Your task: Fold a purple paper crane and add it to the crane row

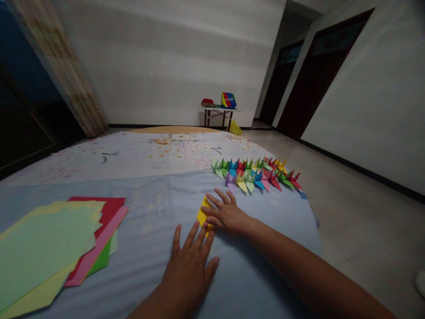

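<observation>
A small folded yellow paper lies on the light blue cloth. My right hand lies flat on it with fingers spread, pressing its right part. My left hand rests flat on the cloth just below, fingers stretched, fingertips touching the paper's lower edge. Beyond the hands, several folded paper cranes in many colours lie in rows.
A stack of coloured paper sheets, green, yellow, red and pink, lies at the left. The cloth's right edge drops to a tiled floor. A small table with colourful items stands by the far wall; dark doorways are at the right.
</observation>
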The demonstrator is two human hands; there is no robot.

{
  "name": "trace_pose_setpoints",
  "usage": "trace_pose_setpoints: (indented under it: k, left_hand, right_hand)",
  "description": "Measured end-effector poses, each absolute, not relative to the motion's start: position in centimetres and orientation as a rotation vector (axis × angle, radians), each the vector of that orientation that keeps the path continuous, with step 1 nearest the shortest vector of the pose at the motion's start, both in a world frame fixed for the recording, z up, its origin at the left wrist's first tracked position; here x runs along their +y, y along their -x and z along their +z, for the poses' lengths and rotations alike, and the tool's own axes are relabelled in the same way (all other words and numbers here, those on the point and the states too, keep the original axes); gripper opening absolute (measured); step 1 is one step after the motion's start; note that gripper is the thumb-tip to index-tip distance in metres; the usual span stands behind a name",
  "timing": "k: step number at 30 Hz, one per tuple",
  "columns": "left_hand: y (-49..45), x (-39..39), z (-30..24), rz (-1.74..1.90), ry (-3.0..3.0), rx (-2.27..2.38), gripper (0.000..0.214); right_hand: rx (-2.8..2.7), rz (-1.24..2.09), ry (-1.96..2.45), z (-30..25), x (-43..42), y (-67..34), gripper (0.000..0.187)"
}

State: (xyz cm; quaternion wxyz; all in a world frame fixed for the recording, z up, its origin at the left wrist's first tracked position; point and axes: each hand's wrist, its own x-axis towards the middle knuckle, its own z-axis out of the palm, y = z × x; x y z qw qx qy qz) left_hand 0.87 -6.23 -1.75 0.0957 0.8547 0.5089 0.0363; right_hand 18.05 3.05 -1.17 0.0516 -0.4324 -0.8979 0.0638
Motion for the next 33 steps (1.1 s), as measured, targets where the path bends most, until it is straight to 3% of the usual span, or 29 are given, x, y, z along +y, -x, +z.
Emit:
trace_pose_setpoints:
  k: [19, 33]
  left_hand:
    - [-0.6, -6.2, -2.1, 0.167, -2.566, 1.495, 0.050]
    - [-0.2, -5.4, -2.9, 0.388, -2.618, 1.564, 0.044]
  right_hand:
    - [-2.514, 0.098, 1.494, -2.0, 6.2, -17.3, 0.044]
    - [-2.301, 0.397, 1.714, -1.0, 3.3, -17.3, 0.026]
